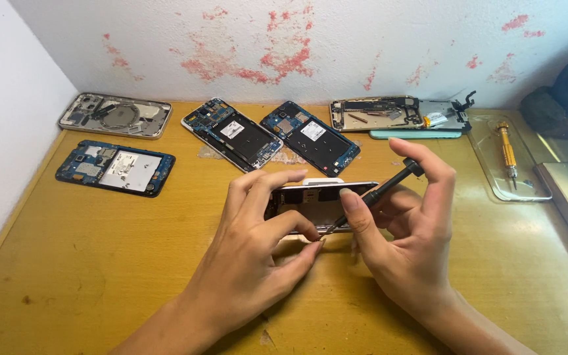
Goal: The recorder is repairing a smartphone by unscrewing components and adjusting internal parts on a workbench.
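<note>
We're looking at a phone-repair bench; opened phones are lying beyond the hands on a yellow table; a yellow screwdriver is resting far right.

Single view, head-worn camera. Looks forward and steeply down over yellow table toward white wall with red flecks, room corner at left. Close range: forearms enter from bottom edge, left hand and right hand fill centre. Table's far edge near top of view, right side cropped. No second view, so no shared area.
</note>
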